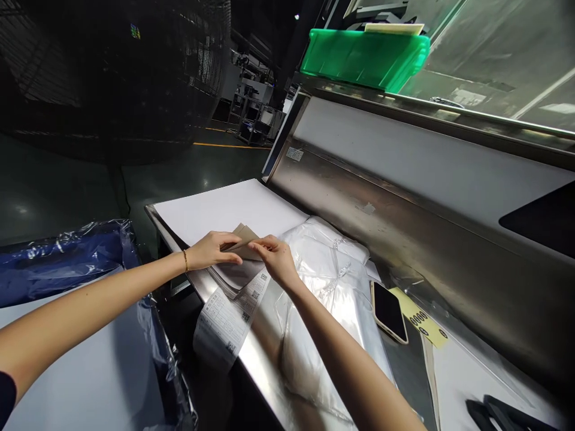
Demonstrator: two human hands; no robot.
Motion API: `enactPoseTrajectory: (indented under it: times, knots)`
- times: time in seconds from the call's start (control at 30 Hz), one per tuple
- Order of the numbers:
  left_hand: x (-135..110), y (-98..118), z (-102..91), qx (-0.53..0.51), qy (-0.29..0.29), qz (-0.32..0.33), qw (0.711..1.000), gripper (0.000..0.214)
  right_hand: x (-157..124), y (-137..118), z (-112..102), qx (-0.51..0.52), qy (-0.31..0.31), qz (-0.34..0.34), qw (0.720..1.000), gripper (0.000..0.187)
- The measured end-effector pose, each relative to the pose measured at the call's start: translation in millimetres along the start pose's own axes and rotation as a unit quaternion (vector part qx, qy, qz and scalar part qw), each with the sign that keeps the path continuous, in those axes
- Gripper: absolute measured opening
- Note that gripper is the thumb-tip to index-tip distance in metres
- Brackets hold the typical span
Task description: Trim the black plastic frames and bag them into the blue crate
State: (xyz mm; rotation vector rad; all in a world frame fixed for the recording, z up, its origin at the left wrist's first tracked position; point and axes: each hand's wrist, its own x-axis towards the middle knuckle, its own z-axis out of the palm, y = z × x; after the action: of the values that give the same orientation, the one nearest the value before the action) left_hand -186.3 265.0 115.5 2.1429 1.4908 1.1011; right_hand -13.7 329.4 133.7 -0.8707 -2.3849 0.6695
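Note:
Brown paper sheets (248, 234) lie between my two hands, above a stack of pale sheets (240, 280) at the table's near edge. My left hand (216, 249), with a thin bracelet at the wrist, holds their left side, thumb and fingers curved around it. On the right side, my right hand (275, 256) pinches the edge between thumb and fingers. Printed paper labels (221, 323) with QR codes hang over the metal edge just below. Clear plastic bags (336, 269), tied in a bundle, rest beside my right forearm.
A large white sheet (224, 206) covers the table's far left. To the right lie a phone (389, 312), a yellow card (420, 317) and a black object (503, 413). A green bin (359, 57) sits on the ledge above. Blue material under plastic (58, 263) stands lower left.

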Motion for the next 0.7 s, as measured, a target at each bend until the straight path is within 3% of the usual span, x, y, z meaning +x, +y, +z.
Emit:
enactPoseTrajectory:
  times: [0.13, 0.2, 0.3, 0.43, 0.57, 0.7]
  knots:
    - [-2, -3, 4.2, 0.011, 0.034, -0.023, 0.999, 0.021, -8, -11, 2, 0.001, 0.091, -0.030, 0.995, 0.020]
    - [-3, -4, 7.1, 0.007, 0.059, -0.046, 0.997, 0.021, -22, -13, 1, -0.005, 0.070, -0.070, 0.995, 0.019]
    - [-4, -7, 10.1, -0.010, 0.085, -0.081, 0.993, 0.023, -44, -5, 0, -0.036, -0.016, -0.110, 0.993, 0.017]
    - [-1, -14, 12.6, -0.050, 0.096, -0.127, 0.986, 0.024, -54, 24, -2, -0.151, -0.023, -0.003, 0.988, 0.016]
    - [8, -20, 17.8, -0.084, 0.110, -0.157, 0.978, 0.026, -44, 57, -11, -0.285, -0.031, 0.120, 0.950, 0.020]
    - [10, -13, 18.4, -0.082, 0.112, -0.180, 0.974, 0.023, -31, 78, -13, -0.361, -0.078, 0.156, 0.916, 0.014]
